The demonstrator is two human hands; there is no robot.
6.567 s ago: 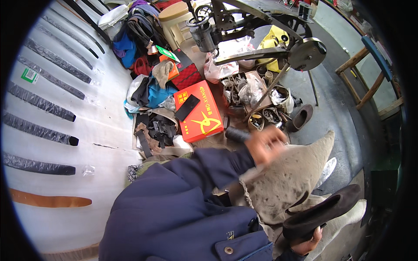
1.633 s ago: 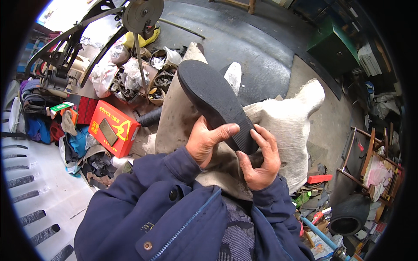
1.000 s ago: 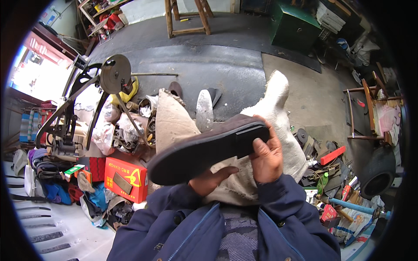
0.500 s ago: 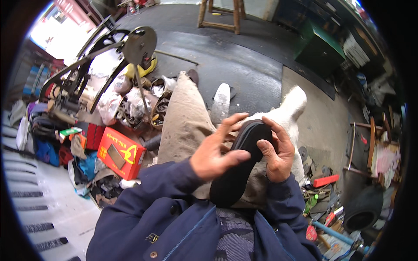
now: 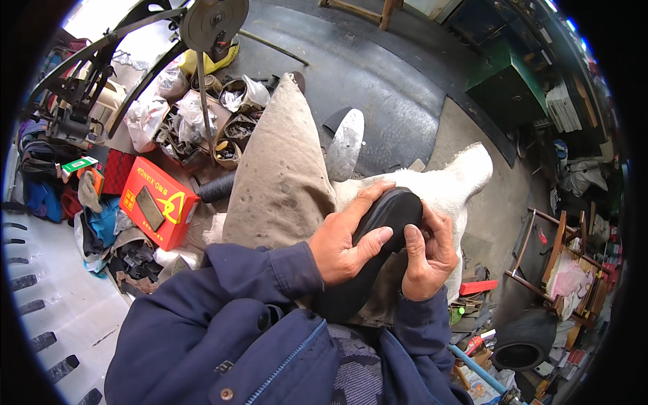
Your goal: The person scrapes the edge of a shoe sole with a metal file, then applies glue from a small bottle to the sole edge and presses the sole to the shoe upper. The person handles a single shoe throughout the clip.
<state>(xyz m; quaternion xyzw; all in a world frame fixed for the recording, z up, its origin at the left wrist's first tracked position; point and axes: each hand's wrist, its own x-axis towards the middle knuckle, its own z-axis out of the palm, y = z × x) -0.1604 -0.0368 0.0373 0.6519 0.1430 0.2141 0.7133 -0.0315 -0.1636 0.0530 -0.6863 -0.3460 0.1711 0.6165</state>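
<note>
Counts one left hand point(image 5: 344, 248) and one right hand point(image 5: 430, 260), two in all, plus one black-soled shoe point(image 5: 403, 204). Includes, on the left side, one red-orange box point(image 5: 167, 194), one phone point(image 5: 150, 208), one spool of dark thread point(image 5: 216, 187), one yellow bag point(image 5: 219, 61) and one grey disc wheel point(image 5: 204, 24). Takes in, at right, one green chest point(image 5: 505, 84), one red bar point(image 5: 478, 287), one blue pipe point(image 5: 479, 368) and one black tyre-shaped object point(image 5: 532, 329). Tallies at least seven dark strips point(image 5: 62, 368) at far left.

a navy jacket point(image 5: 175, 331) with a blue zip point(image 5: 287, 361) and a brassy snap point(image 5: 226, 393) hangs open over a patterned greyish top point(image 5: 362, 364).
</note>
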